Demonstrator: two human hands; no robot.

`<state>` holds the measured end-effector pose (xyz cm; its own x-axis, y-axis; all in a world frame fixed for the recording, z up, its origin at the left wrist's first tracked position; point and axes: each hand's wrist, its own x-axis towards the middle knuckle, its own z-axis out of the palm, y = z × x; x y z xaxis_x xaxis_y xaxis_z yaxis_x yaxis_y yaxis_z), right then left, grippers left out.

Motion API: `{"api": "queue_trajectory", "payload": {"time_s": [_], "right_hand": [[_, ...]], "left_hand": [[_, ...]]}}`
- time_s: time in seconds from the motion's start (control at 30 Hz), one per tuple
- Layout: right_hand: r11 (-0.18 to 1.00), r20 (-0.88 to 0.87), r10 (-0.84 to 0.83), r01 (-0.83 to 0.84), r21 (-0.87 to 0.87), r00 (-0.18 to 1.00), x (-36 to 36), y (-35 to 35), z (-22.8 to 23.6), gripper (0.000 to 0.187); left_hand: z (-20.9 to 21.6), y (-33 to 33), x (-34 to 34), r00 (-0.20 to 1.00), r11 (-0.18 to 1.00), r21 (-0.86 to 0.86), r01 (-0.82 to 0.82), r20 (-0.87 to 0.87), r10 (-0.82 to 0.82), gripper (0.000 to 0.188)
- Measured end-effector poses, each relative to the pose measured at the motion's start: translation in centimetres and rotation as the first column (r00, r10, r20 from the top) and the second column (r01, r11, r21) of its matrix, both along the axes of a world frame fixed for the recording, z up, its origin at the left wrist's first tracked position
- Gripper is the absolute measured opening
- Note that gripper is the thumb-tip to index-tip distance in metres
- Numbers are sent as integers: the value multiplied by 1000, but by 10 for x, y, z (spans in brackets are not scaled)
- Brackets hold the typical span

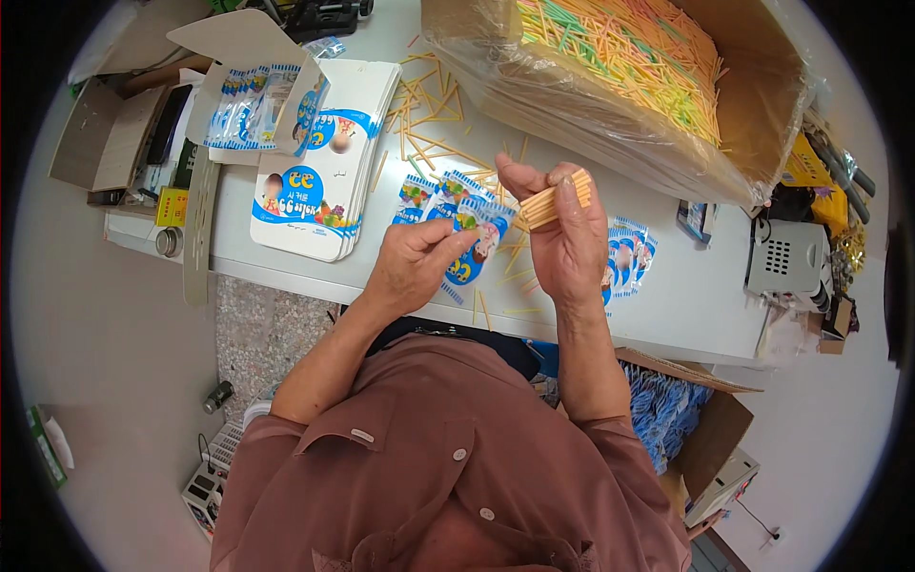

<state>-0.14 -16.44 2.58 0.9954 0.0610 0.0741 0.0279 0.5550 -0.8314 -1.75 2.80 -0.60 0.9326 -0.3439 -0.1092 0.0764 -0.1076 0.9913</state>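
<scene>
My left hand [412,265] pinches a small blue-and-white printed packet [488,238] between thumb and fingers. In my right hand [569,250] is a bundle of thin pale-orange straws [545,207], gripped between thumb and fingers with the index finger stretched out to the left. One end of the bundle points toward the packet's upper edge; whether they touch I cannot tell. More packets [414,197] of the same kind lie on the table just beyond my left hand. To the right of my right wrist, another overlapping group of packets [629,255] lies flat.
A large plastic-lined carton [610,105] full of coloured straws stands at the far right. Loose straws [434,105] are scattered on the white table [696,310]. Flat printed cartons [315,162] are stacked at left, beside an open box of packets [250,107]. Below the table's right edge, a box holds many blue packets [658,405].
</scene>
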Motion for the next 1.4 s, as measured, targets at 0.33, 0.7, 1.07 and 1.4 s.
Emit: {"api": "queue_trajectory", "payload": {"time_s": [0.33, 0.7, 1.07, 1.4], "right_hand": [[998, 30, -41, 39, 56, 999, -1, 4, 3, 17], [999, -72, -9, 6, -50, 997, -12, 13, -5, 18], [999, -160, -40, 35, -34, 986, -15, 12, -16, 17], [994, -132, -106, 108, 8, 986, -17, 10, -17, 16]], "left_hand": [[-7, -10, -7, 978, 999, 43, 22, 205, -30, 18], [-3, -13, -10, 989, 1000, -26, -9, 150, 13, 16], [-7, -18, -15, 997, 995, -63, -75, -24, 74, 17], [-9, -18, -16, 996, 994, -65, -84, -19, 83, 17]]}}
